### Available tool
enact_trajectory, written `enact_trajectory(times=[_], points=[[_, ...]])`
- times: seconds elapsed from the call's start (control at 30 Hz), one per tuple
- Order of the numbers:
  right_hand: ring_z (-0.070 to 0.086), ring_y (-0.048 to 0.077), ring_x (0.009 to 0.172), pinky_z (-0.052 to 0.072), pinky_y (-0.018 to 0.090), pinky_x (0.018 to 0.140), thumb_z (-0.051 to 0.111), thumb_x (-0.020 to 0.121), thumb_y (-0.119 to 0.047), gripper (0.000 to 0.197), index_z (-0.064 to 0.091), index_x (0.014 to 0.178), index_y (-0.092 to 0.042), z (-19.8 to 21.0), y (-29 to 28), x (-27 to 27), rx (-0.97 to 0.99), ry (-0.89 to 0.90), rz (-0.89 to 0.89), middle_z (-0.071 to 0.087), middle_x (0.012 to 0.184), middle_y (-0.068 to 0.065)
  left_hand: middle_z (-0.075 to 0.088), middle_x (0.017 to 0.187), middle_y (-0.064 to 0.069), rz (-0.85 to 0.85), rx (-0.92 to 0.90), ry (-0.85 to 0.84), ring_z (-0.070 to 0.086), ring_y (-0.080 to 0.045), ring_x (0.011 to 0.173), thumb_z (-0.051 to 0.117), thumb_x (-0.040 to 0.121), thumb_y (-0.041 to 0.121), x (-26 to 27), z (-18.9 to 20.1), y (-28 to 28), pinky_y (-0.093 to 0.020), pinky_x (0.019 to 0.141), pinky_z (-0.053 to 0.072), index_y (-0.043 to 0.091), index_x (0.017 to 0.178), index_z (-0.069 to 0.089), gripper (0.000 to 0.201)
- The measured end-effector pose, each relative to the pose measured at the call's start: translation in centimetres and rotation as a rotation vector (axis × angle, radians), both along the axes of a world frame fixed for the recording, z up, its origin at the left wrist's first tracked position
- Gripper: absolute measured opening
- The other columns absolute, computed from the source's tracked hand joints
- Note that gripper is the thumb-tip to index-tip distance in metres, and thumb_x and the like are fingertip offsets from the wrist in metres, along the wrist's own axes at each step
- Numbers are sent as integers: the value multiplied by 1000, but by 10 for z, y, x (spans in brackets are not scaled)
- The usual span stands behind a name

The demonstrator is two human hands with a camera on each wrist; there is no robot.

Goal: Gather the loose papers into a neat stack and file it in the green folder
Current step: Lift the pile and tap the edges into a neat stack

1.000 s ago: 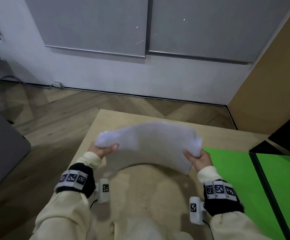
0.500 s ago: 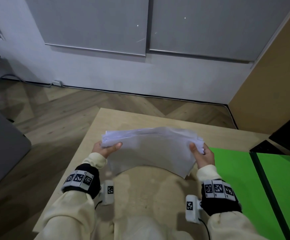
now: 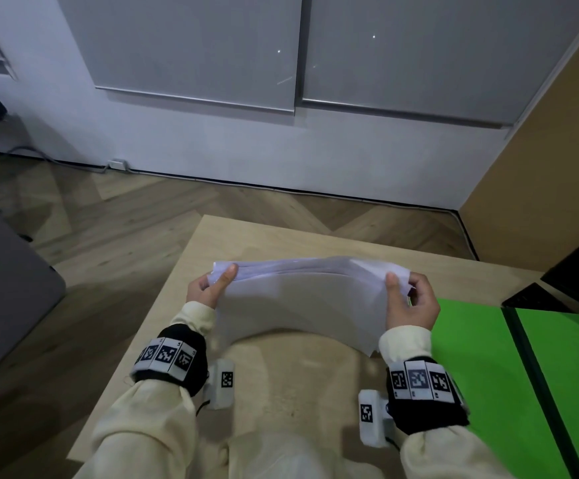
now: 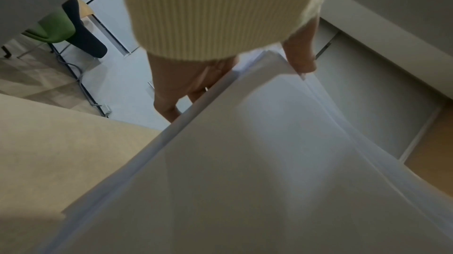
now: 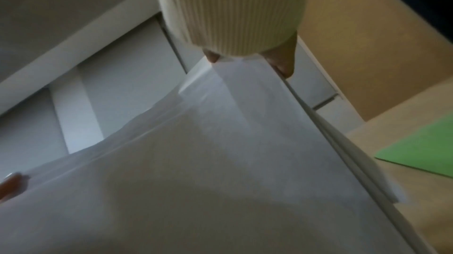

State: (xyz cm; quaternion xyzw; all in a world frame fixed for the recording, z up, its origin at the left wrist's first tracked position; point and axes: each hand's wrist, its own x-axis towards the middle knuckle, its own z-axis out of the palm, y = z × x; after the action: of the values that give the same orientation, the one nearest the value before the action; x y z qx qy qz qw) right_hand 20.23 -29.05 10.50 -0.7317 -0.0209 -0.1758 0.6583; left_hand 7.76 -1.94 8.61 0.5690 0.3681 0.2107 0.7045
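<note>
Left hand (image 3: 208,290) and right hand (image 3: 410,300) pinching papers (image 3: 302,302) at opposite ends above tabletop (image 3: 281,385) near its left edge; light, floppy, sagging mid-span; best gripped at both ends.

The flat bright-green folder (image 3: 481,368) runs off the head view's edge at 4 o'clock. White sagging paper sheets (image 3: 302,302) hide both hands' fingers (only thumbs show). The wrist views are blurred.

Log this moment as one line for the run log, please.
stage: squaring the stack | left hand: grips paper stack left end | right hand: grips right end | stack: above table | green folder: open, right
</note>
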Motion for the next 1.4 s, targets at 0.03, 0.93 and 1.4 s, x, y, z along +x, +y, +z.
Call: enact_trajectory(times=[0.03, 0.93, 1.4], points=[[48, -10, 54, 42, 15, 59, 66, 81, -9, 10, 59, 78, -16, -2, -3, 1, 20, 24, -21, 54, 64, -4, 52, 71, -9, -2, -1, -1, 47, -17, 61, 73, 44, 55, 0, 0, 0, -26, 56, 38, 5, 69, 57, 58], [64, 1, 74, 50, 15, 71, 81, 61, 4, 57, 60, 113, -4, -33, -22, 2, -87, 413, 345, 63, 111, 22, 44, 59, 0, 221, -31, 142, 42, -14, 55, 71, 77, 35, 12, 25, -24, -13, 47, 42, 15, 55, 44, 40], [62, -10, 61, 44, -1, 52, 80, 50, -52, 47, 64, 82, -22, -15, -8, -9, 59, 351, 339, 67, 59, -21, 62, 97, -10, 379, -31, 140, 61, -25, 96, 74, 68, 48, 18, 32, -36, -28, 90, 45, 5, 92, 62, 50]])
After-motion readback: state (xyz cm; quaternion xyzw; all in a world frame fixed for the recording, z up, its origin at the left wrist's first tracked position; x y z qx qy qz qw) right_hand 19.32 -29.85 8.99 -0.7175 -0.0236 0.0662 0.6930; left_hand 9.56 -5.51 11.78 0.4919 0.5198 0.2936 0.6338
